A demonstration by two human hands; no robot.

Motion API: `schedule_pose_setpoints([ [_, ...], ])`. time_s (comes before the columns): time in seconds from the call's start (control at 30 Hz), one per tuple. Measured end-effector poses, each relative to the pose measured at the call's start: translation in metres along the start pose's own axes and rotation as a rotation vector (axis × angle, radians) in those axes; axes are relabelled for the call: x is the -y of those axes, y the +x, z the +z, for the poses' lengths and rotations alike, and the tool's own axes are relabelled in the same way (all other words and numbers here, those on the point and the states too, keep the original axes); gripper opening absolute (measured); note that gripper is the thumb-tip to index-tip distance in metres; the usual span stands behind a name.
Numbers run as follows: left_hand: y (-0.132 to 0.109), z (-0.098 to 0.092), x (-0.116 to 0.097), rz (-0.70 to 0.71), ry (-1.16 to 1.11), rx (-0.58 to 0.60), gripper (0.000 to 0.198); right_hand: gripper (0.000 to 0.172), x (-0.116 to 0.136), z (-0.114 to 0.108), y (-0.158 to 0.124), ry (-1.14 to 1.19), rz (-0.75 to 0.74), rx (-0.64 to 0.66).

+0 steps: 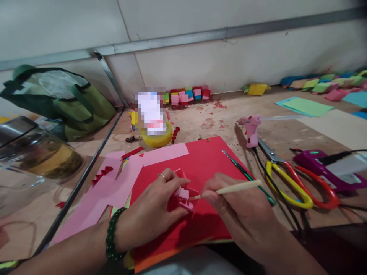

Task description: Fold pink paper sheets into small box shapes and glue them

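Note:
My left hand (155,198), with a ring and a dark green bead bracelet, is closed on a small folded pink paper piece (184,194) above a sheet of red paper (206,164). Between the thumb and fingers of my right hand (235,206) is a thin pale stick (239,187), its tip touching or very close to the folded piece. My fingers hide part of the piece. Cut pink paper (123,183) lies left of the red sheet, with a folded red paper strip (102,175) on it.
To the right lie a green craft knife (243,172), scissors (286,179), a pink glue gun (252,131) with its cord, and a purple device (323,168). A phone (150,112) leans on a yellow tape roll (157,139). A glass jar (48,152) and green bag (83,114) stand left.

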State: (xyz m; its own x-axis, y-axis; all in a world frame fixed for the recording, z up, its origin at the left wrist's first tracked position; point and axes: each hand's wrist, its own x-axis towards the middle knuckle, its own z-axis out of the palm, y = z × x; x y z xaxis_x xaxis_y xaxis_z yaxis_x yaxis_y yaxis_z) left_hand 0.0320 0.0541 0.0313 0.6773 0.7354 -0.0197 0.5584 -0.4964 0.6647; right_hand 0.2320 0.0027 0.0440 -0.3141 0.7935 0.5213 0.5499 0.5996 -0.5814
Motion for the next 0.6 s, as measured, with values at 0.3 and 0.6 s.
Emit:
schedule_pose_setpoints([
  [0.3, -0.0011, 0.0031, -0.0012, 0.035, -0.012, -0.023, 0.019, 0.017, 0.0056, -0.0010, -0.0032, -0.012, -0.049, -0.002],
  [0.6, -0.0016, 0.0040, 0.0013, 0.054, 0.008, -0.040, 0.019, 0.016, 0.0043, 0.0028, -0.0042, -0.076, -0.091, -0.042],
])
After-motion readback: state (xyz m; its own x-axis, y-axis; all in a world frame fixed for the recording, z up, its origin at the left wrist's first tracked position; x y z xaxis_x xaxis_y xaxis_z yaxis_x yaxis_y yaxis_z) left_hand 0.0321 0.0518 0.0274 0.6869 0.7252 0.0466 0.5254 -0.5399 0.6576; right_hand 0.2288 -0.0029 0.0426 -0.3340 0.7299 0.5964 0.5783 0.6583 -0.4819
